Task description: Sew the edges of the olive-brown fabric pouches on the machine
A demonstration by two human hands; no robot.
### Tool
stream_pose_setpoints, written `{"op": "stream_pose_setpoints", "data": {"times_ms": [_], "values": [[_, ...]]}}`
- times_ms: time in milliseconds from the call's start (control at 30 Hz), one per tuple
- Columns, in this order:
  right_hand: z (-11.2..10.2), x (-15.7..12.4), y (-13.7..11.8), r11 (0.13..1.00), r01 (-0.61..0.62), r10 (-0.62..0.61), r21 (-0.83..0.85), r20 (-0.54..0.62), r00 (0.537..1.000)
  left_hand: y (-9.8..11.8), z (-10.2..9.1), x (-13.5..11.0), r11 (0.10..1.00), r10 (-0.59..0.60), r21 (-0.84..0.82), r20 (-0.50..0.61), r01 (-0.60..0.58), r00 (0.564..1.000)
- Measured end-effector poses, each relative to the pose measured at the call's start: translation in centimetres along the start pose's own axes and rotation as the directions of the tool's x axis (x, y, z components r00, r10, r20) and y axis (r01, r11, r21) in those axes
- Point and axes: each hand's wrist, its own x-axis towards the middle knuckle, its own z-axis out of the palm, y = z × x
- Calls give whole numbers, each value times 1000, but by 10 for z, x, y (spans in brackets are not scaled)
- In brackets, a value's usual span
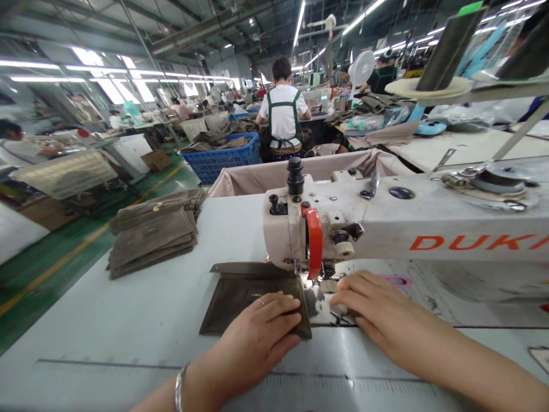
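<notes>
A flat dark olive-brown pouch piece (234, 306) with a raised flap at its back edge lies on the sewing machine's bed, its right edge beside the needle area. My left hand (261, 329), with a ring and a bracelet, rests on it, fingers stretched out flat. My right hand (371, 312) is just right of the presser foot, its fingers bent and close together over the metal plate (317, 303). Whatever those fingers may hold is hidden. Above both hands is the white sewing machine head (283, 229) with a red lever guard (314, 243).
A stack of similar pouch pieces (152, 240) lies at the table's left. Behind the machine hangs a pink fabric bin (244, 177), with a blue crate (223, 157) beyond. Thread cones (450, 51) stand at upper right. A person in a white shirt (283, 114) sits ahead.
</notes>
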Motion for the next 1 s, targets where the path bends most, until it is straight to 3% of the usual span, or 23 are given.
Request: {"op": "stream_pose_setpoints", "data": {"times_ms": [133,200,333,400,633,1000], "values": [[36,17,9,964,-209,156,-165,-286,945,7,7,2,999,12,49,-74,-9,997],[46,21,3,969,-177,110,-175,-338,935,10,9,4,996,11,90,-82,-4,997],[41,12,-18,973,231,-221,5,-271,937,7,6,8,995,47,94,-208,-28,977],[37,7,-26,937,336,-312,94,-205,928,4,5,8,991,100,110,-241,-75,965],[47,6,-29,929,340,-315,147,-169,934,-6,10,3,972,159,162,68,-168,985],[52,10,-31,954,276,-253,118,-177,951,-26,6,23,972,204,117,8,-204,979]]}}
